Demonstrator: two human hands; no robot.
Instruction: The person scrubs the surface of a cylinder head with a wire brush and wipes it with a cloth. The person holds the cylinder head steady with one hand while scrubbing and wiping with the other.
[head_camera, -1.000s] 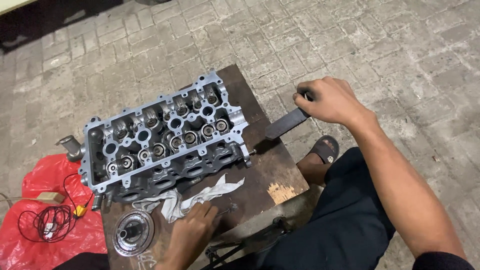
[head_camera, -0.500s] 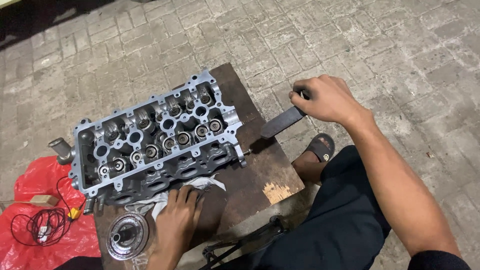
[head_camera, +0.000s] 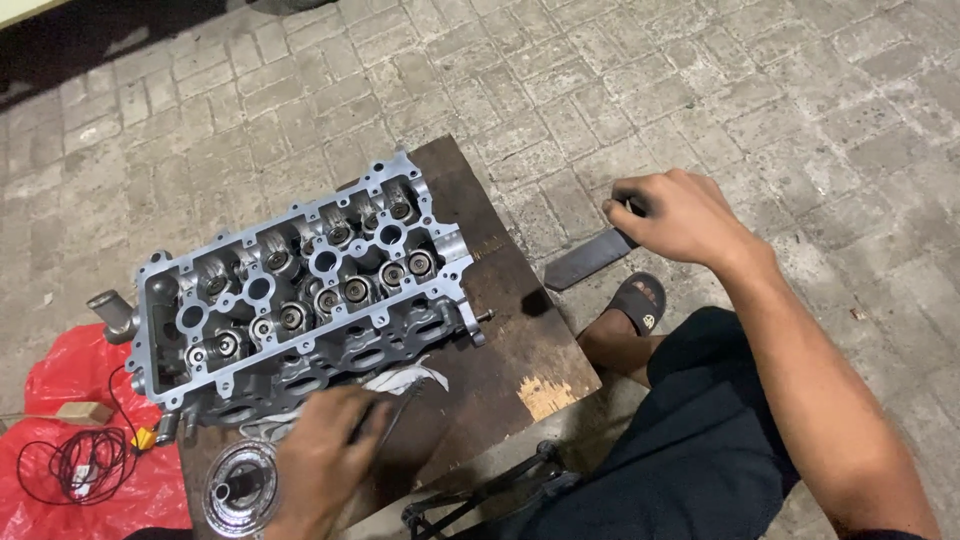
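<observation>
A grey metal engine cylinder head (head_camera: 300, 290) lies on a dark wooden board (head_camera: 520, 340). My left hand (head_camera: 320, 455) rests on the board just in front of the head, fingers curled on a thin dark rod-like tool (head_camera: 395, 415), over a white rag (head_camera: 400, 378). My right hand (head_camera: 675, 215) is raised to the right of the board and grips the handle end of a flat dark metal bar (head_camera: 590, 260), which slants down toward the board's right edge.
A round metal part (head_camera: 240, 485) sits at the board's front left. A red plastic sheet (head_camera: 60, 470) with coiled black wire (head_camera: 75, 465) lies on the paving at left. My sandalled foot (head_camera: 635, 305) and dark shorts (head_camera: 680, 450) are at right.
My left hand has moved up from the board's front edge toward the cylinder head, covering the rag. My right hand stays on the flat bar.
</observation>
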